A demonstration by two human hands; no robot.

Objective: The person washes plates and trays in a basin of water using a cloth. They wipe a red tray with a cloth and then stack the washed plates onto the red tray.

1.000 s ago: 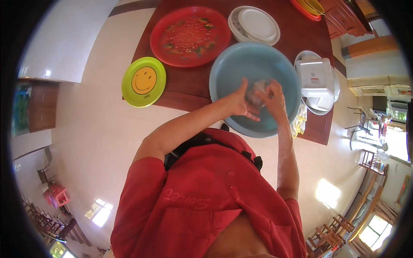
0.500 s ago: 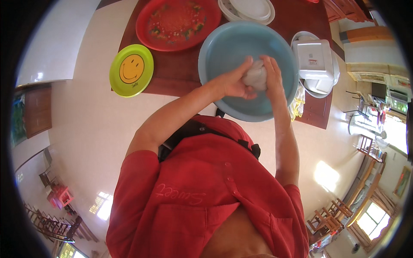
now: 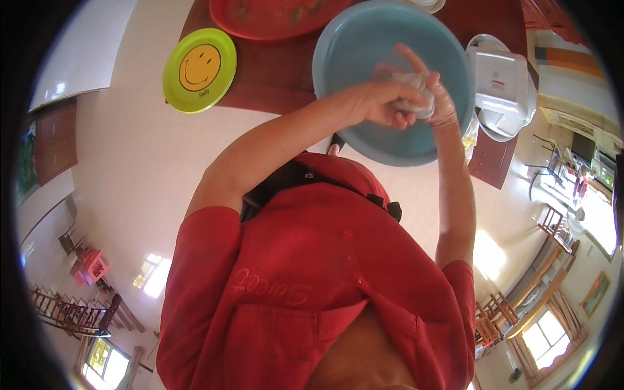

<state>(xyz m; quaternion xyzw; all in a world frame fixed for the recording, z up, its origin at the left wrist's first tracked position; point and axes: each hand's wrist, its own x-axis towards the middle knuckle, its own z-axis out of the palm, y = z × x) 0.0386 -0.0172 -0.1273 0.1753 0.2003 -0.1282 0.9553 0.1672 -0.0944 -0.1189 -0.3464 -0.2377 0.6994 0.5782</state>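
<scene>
A whitish, crumpled lump that looks like a wadded cloth (image 3: 416, 94) is held between my hands above the blue basin (image 3: 348, 42). My left hand (image 3: 389, 104) wraps its fingers round the lump's near side. Against the lump's right side presses my right hand (image 3: 442, 104), with a finger stretched up and away, slightly blurred. Both hands stay within the basin's rim, and the hands partly hide the lump.
The basin sits on a dark red table (image 3: 273, 78). Left of it lie a red tray (image 3: 279, 23) and a green smiley plate (image 3: 199, 70) at the edge. White containers (image 3: 499, 84) are stacked on the right, with a yellow-and-white cloth-like item (image 3: 470, 140) beside the basin.
My left hand has turned over the lump, and a right-hand finger now stretches outward. The table and its things sit higher in view, the basin also further right.
</scene>
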